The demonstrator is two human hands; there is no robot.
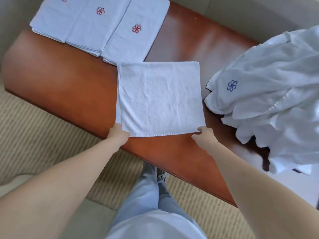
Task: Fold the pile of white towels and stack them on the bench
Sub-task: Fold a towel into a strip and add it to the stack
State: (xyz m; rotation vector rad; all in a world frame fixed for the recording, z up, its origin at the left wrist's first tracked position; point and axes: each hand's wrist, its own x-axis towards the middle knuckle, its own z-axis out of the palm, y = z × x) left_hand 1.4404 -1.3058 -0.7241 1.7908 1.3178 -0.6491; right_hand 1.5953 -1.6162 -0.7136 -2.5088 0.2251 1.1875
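Observation:
A white towel (159, 99) lies flat, folded into a square, on the brown bench (69, 80). My left hand (119, 132) pinches its near left corner. My right hand (204, 134) pinches its near right corner. Behind it, three stacks of folded white towels (101, 26) with red flower logos sit side by side at the bench's far left. A loose pile of unfolded white towels (272, 94), one showing a blue flower logo, is heaped on the bench's right end.
The bench's near edge (172, 167) runs diagonally in front of my legs. Beige striped carpet (43, 128) covers the floor on the left. Bare bench surface lies left of the flat towel.

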